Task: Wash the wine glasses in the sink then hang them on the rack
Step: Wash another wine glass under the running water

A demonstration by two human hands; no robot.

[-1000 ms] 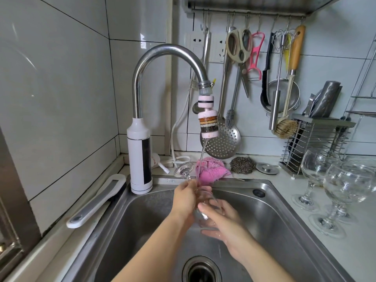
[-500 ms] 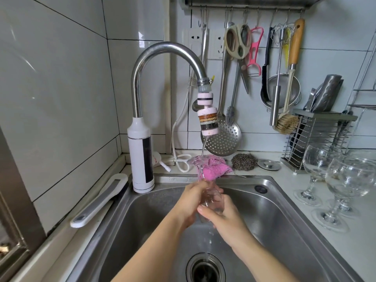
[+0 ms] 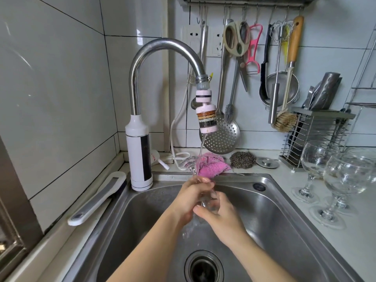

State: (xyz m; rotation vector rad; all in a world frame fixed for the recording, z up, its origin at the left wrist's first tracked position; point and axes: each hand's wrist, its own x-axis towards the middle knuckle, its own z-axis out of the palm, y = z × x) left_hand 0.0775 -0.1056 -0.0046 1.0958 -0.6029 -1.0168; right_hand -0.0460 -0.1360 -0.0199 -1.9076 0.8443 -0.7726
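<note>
Head view: directly under the faucet (image 3: 162,44), the left hand (image 3: 190,197) grips the wine glass (image 3: 207,201) by its stem and the right hand (image 3: 222,219) cups the bowl, foot tilted up, probably so the stream (image 3: 201,150) rinses it.

Your left hand (image 3: 188,197) and right hand (image 3: 222,219) hide most of the wine glass (image 3: 188,162); its bowl seems to point downward, though glare blurs it. The view's right edge cuts off the far glass (image 3: 364,157) on the desk (image 3: 356,243) and the wire shelf (image 3: 360,104). The bottom edge clips the drain (image 3: 203,268).
</note>
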